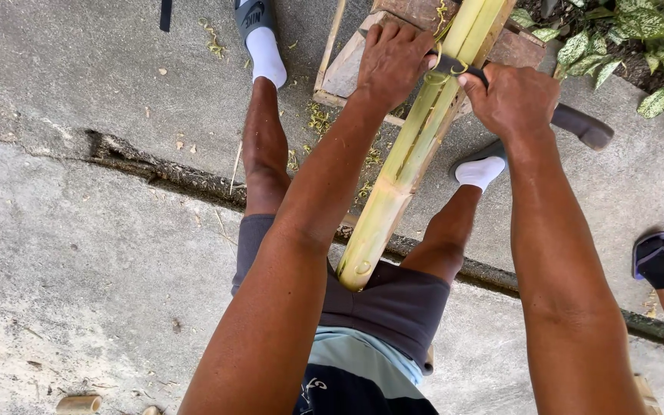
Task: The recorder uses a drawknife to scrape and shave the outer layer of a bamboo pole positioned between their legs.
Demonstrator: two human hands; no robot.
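A long green-yellow bamboo pole (405, 165) runs from my lap up onto a wooden block (355, 65). Part of its skin is shaved off, showing pale wood. Across the pole lies a dark blade (455, 68). My left hand (392, 58) presses on the blade's left end, fingers closed over it. My right hand (512, 96) grips the blade's dark handle (582, 127), which sticks out to the right. A thin green curl of shaving sits at the blade.
Green shavings (318, 119) litter the concrete floor. A deep crack (163, 173) runs across it. Leafy plants (639, 38) grow at the top right. Another person's foot in a dark sandal (652, 260) stands at the right edge. A short bamboo piece (78, 403) lies bottom left.
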